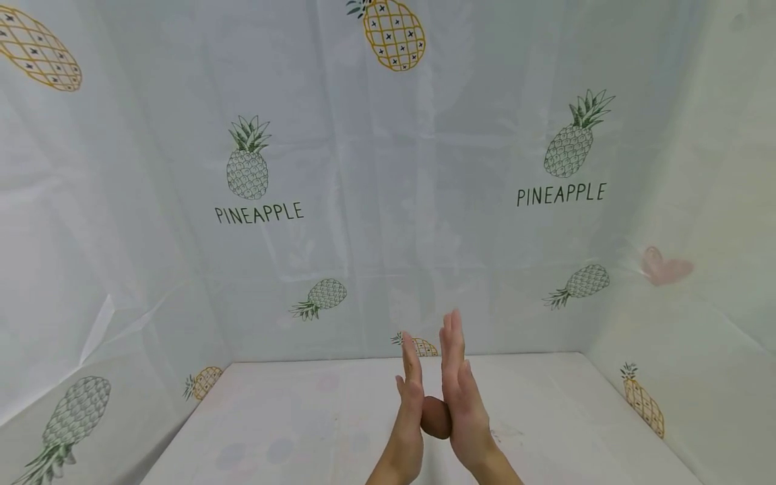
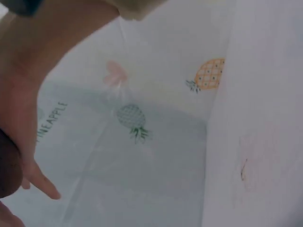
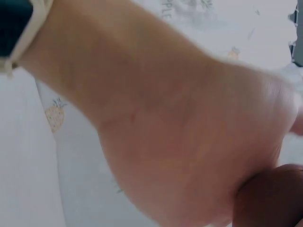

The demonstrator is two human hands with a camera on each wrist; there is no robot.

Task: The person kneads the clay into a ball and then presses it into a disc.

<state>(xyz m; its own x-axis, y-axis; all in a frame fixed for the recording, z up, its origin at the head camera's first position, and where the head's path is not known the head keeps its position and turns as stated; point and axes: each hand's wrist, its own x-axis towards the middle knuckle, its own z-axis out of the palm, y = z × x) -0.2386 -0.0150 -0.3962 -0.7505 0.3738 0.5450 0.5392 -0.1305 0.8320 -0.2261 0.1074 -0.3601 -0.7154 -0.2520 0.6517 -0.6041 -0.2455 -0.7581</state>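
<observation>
A smooth, rounded brown lump [image 1: 436,417], like a ball of clay or dough, sits between my two upright palms. From one side my left hand [image 1: 409,419] presses on it, its fingers straight and pointing up. Facing it, my right hand [image 1: 465,412] touches the other side, also with extended fingers and set slightly higher. Above the lump the fingers stand apart. Part of the brown lump [image 2: 8,168] shows at the left edge of the left wrist view. In the right wrist view the lump [image 3: 272,198] is cut off at the lower right corner.
Below the hands lies a pale table surface [image 1: 291,411] with faint coloured smudges. White sheeting [image 1: 394,202] printed with pineapples surrounds it at the back and both sides. A pink heart [image 1: 665,267] is printed on the right sheet.
</observation>
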